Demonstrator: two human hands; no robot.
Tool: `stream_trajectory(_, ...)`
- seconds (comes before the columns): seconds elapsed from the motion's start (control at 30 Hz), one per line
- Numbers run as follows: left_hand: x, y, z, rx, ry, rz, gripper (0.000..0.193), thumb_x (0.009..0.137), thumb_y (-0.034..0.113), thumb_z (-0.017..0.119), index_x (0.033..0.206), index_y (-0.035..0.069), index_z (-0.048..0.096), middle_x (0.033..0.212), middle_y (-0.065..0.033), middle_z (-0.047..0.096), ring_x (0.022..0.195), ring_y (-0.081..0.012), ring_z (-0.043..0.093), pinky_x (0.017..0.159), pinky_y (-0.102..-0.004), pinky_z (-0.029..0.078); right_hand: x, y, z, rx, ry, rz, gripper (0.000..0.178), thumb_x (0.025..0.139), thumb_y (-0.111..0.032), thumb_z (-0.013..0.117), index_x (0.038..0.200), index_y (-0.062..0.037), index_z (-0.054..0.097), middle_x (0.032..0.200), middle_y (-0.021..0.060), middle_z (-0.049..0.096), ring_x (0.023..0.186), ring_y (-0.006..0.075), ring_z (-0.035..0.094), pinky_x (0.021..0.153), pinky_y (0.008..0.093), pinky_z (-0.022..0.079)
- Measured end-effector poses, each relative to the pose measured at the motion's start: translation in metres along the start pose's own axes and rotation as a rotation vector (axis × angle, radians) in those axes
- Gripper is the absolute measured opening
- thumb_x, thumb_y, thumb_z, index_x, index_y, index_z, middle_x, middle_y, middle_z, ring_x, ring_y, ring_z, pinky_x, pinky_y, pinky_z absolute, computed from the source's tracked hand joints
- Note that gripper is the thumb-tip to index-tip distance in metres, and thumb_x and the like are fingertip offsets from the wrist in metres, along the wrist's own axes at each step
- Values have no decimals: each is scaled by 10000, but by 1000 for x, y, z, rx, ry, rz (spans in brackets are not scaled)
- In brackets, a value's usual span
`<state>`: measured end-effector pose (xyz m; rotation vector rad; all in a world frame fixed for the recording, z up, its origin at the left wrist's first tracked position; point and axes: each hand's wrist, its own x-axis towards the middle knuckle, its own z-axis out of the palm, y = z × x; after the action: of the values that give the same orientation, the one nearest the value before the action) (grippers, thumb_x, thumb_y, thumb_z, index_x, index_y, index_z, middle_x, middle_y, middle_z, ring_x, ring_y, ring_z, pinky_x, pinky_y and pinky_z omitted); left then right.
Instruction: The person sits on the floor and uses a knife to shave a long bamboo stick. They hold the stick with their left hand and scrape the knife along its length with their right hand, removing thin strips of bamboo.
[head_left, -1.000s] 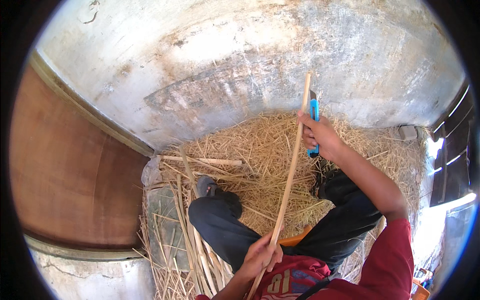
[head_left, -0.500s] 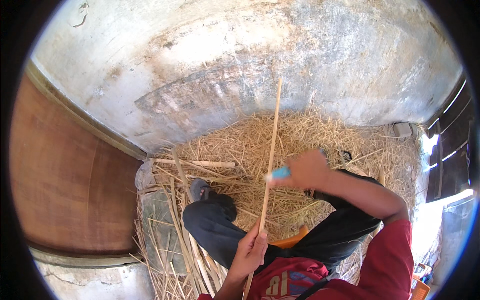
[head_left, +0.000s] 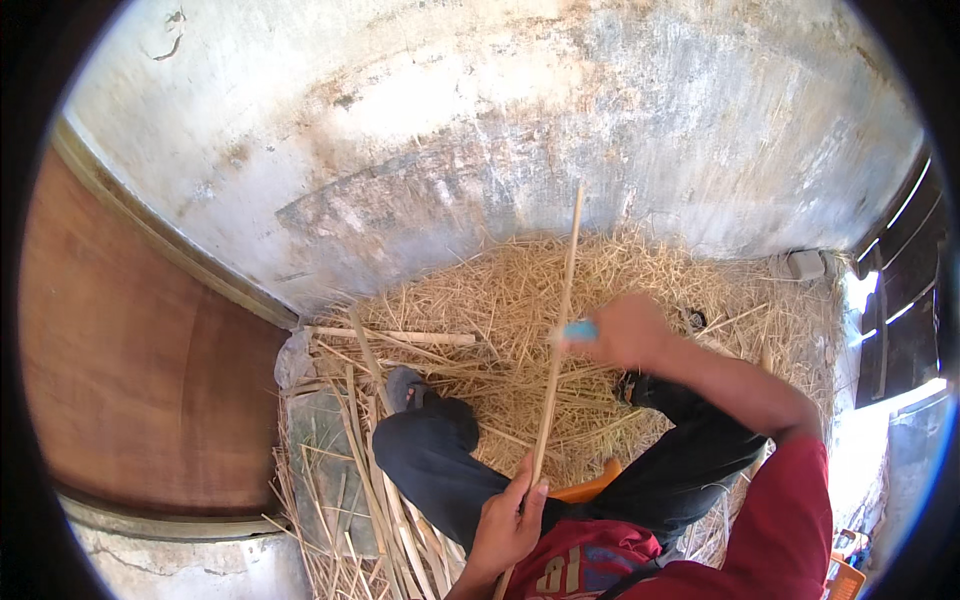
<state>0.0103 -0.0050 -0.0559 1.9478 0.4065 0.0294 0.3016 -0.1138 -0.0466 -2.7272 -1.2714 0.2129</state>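
My left hand (head_left: 508, 525) is closed round the lower part of a long, thin, pale bamboo strip (head_left: 549, 425). The strip slants up and away from my lap, its far tip free in front of the wall. My right hand (head_left: 632, 332) is closed on a blue-handled tool (head_left: 580, 331), smeared by motion. The tool's pale end meets the strip in its upper half, or lies just in front of it; blur hides its exact shape.
Straw-like shavings (head_left: 480, 285) cover the floor up to a stained wall (head_left: 480, 110). Several split bamboo lengths (head_left: 392, 500) lie left of my bent legs, by a grey slab (head_left: 325, 455). A brown panel (head_left: 150, 360) stands farther left; an orange basket (head_left: 845, 578) sits lower right.
The blue-handled tool has moved farther up the bamboo strip, away from my left hand. The strip and both hands appear slightly farther right; the whole view has also shifted a little.
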Motion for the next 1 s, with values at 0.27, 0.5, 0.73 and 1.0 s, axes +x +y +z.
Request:
stream_trajectory(0.27,13,30,-13,207,20,-33,457,935,99,509,1359,-38,407,682,-202,569,550,-215,593,544,-284,451,-16,-21,9,-12,269,-353,808,700,-856,430,571,-78,602,450,101,514,444,285,582,428,413,447)
stream_trajectory(0.5,0,20,-8,173,0,-11,444,933,116,520,1338,-44,434,662,-173,552,557,-189,586,558,-290,457,5,5,0,21,39,85,814,744,-844,377,610,-86,639,473,115,535,488,317,596,478,434,472)
stream_trajectory(0.73,-11,26,-12,107,-33,5,487,940,159,513,1368,-35,386,671,-227,573,575,-334,629,575,-380,493,46,51,-10,-13,200,192,789,743,-820,439,622,-69,647,512,133,570,538,291,623,493,424,487)
stream_trajectory(1.0,-50,-14,7,-103,-200,-155,521,953,196,547,1419,31,381,726,12,525,655,-78,513,599,-204,417,63,188,-7,33,409,682,847,837,-787,299,629,-26,607,586,108,583,604,216,619,502,391,477)
